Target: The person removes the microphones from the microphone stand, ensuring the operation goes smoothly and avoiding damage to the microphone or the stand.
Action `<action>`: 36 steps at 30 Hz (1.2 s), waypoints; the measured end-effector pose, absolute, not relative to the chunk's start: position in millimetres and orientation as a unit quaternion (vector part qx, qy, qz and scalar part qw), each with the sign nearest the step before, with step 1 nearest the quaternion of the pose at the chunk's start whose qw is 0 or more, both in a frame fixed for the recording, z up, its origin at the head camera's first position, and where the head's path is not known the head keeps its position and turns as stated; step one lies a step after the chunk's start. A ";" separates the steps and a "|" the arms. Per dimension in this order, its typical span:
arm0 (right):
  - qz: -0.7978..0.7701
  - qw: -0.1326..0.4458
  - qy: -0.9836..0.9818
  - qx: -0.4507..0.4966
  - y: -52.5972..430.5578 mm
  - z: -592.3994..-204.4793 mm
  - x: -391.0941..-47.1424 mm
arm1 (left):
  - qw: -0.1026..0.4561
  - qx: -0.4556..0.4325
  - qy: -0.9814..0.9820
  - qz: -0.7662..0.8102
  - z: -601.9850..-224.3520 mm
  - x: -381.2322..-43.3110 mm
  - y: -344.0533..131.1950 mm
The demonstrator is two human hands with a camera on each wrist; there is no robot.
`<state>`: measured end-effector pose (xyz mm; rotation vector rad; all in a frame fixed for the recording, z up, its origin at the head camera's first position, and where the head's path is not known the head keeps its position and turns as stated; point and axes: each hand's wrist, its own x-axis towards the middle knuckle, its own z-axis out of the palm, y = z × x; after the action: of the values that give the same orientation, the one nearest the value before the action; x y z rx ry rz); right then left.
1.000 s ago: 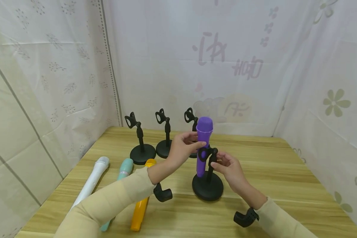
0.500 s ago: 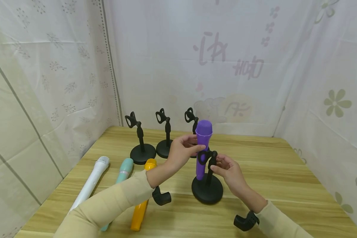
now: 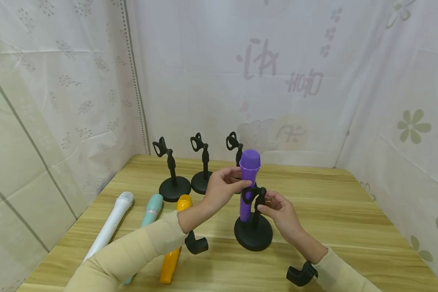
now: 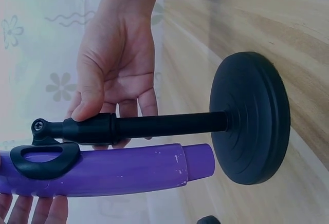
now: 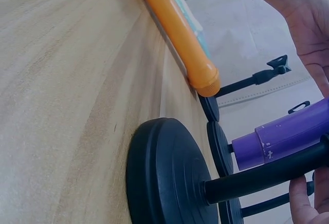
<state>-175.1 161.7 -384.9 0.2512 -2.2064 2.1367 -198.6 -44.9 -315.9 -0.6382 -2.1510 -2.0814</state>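
Observation:
A purple microphone (image 3: 250,160) stands nearly upright in the clip of a black stand (image 3: 253,237). My left hand (image 3: 222,188) grips its body just under the head, thumb in front. In the left wrist view, the looped clip (image 4: 45,161) lies round the purple body, whose lower end stops close to the round base. My right hand (image 3: 282,213) pinches the stand's upper post between thumb and fingers. The right wrist view shows the post (image 5: 267,178) with right-hand fingertips (image 5: 300,198) against it. The stand hides part of the microphone in the head view.
Three black stands (image 3: 174,188) with bare clips line the table's back left. White (image 3: 109,227), mint-green (image 3: 152,209) and orange (image 3: 171,259) microphones lie at left, partly under my left arm. Patterned curtains (image 3: 204,81) enclose the wooden table (image 3: 332,211).
The purple microphone, its stand and both hands have shifted slightly toward the front. Both hands keep their hold; the other microphones and stands lie as before.

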 end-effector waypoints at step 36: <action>0.710 0.055 -0.698 0.078 156.2 -388.5 -170.2 | 0.112 -0.171 -0.708 -0.676 -297.4 -166.4 -26.3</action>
<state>-170.2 156.2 -388.5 0.2372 -2.1181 2.1564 -166.4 -26.3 -297.4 -0.5007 -2.0786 -1.9842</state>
